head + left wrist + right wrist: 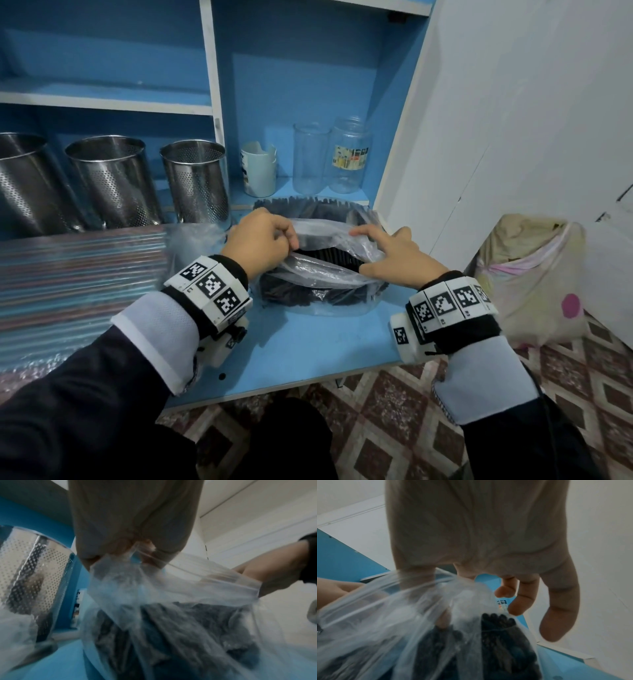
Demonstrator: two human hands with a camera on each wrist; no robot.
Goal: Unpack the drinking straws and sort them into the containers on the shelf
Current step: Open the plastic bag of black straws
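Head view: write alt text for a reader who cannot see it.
Both hands, left hand and right hand, pull open a clear plastic bag of black straws on a blue shelf. Behind stand three perforated steel holders and two clear jars.

Blue shelf (pixel 308 346) under bagged straws (pixel 322 294), canisters (pixel 195 181)

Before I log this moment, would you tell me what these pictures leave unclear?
- Black straws, head view: the count is hidden by the plastic bag and both hands.
- Left hand, left wrist view: fingertips buried in bunched plastic, motion-blurred.
- Leftmost metal holder, head view: cut off by the frame edge.
- Jar label, head view: too small to read.
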